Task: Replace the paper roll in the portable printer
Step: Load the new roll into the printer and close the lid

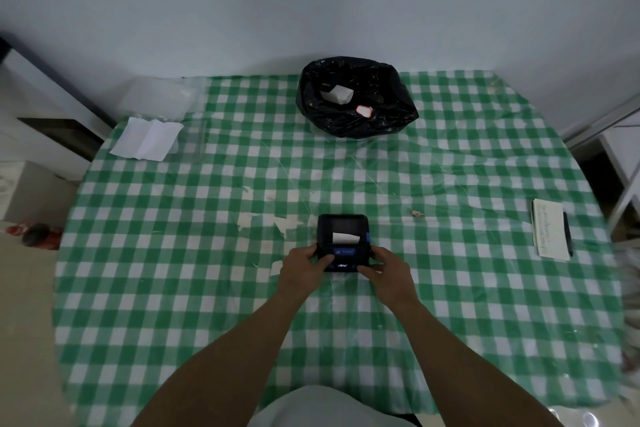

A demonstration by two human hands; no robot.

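Observation:
A small black portable printer sits on the green checked tablecloth near the table's middle. A short white strip of paper sticks out of its top slot, and a small display glows on its near face. My left hand grips the printer's near left corner, thumb lying on the front panel. My right hand holds the near right corner, fingers curled around the side. The printer's lid looks closed.
A black bin bag at the table's far edge holds white paper scraps and a red-rimmed piece. Folded white paper and clear plastic lie far left. A notepad with a pen lies at the right. A red bottle lies on the floor.

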